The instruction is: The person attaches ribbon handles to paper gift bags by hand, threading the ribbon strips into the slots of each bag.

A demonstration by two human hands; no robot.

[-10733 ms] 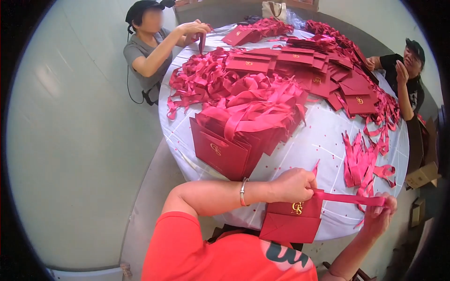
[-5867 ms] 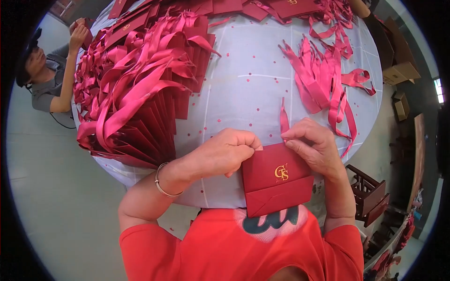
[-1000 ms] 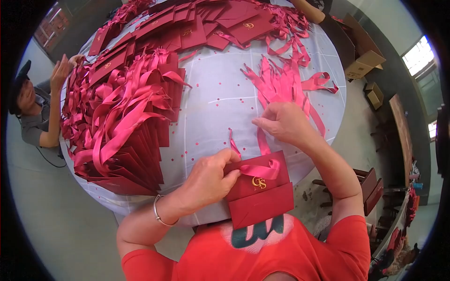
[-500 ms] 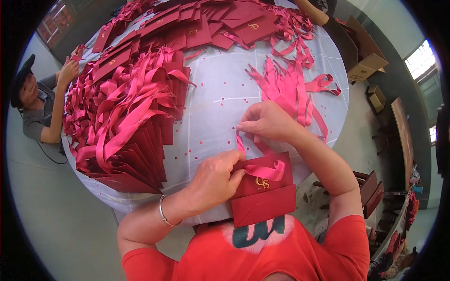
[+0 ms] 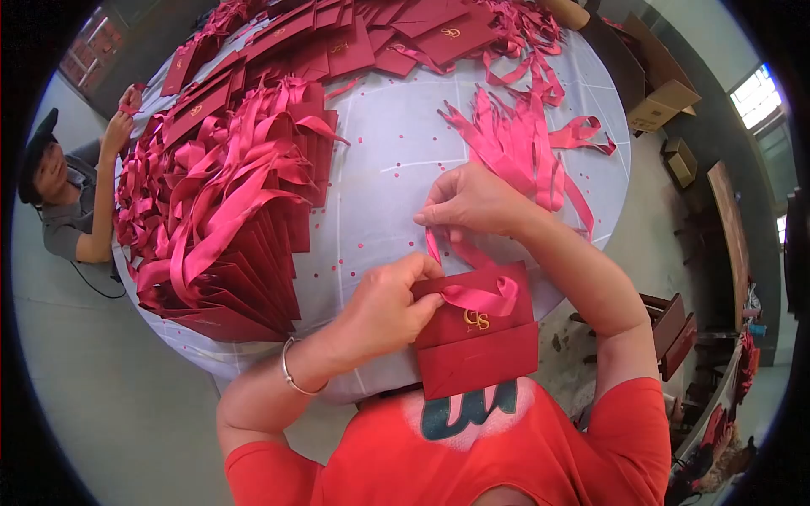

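Observation:
A dark red paper gift bag with a gold mark lies at the table's near edge, close against my front. My left hand is closed on the bag's upper left edge, thumb on the front by a pink satin ribbon. That ribbon curls across the bag's face. Above the bag, my right hand pinches the ribbon between thumb and forefinger. A strip of it runs down taut from these fingertips to the left hand. The ribbon's path behind the left fingers is hidden.
Several finished-looking bags with pink ribbons stand packed at the left. More flat red bags cover the far side. Loose ribbons lie right of centre on the white-covered table, among small red dots. A co-worker handles ribbon at far left.
Both hands keep their grips, with only a slight shift. The right hand has moved a little up and left with the ribbon. The view has tilted slightly.

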